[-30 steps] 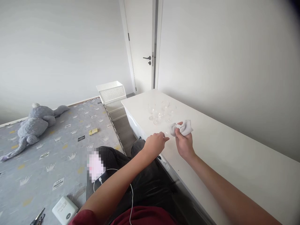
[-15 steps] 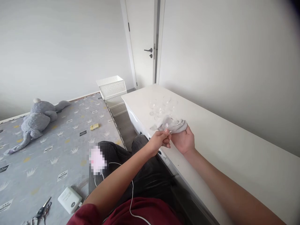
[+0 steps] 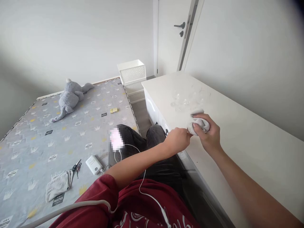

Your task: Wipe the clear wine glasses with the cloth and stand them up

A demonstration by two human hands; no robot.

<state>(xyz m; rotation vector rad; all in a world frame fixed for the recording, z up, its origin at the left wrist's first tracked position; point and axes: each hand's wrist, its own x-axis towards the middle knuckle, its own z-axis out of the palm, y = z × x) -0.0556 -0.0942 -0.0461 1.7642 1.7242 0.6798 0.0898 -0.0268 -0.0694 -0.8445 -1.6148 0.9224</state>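
My right hand (image 3: 210, 134) is closed around a light grey cloth (image 3: 200, 125), thumb on top and fingers wrapped behind it. Just left of it, my left hand (image 3: 178, 139) makes a fist whose fingertips meet the cloth's lower edge. It grips the foot end of a small stemmed glass, whose bowl is wrapped in the cloth and hidden now. Beyond both hands, several clear stemmed glasses (image 3: 186, 101) are grouped on the white cabinet top (image 3: 244, 126); their outlines are faint.
Left of my legs is a bed with a grey patterned cover (image 3: 78, 136). On it lie a grey plush toy (image 3: 70, 98), a small yellow box (image 3: 114, 110), a white power bank (image 3: 94, 164), scissors (image 3: 76, 166) and a folded cloth (image 3: 58, 185). White baskets (image 3: 133, 72) stand beyond.
The cloth has gone from lying loosely behind the glass to being bunched around it. My right hand turned from palm-up to gripping over it. The view has swung left and down.
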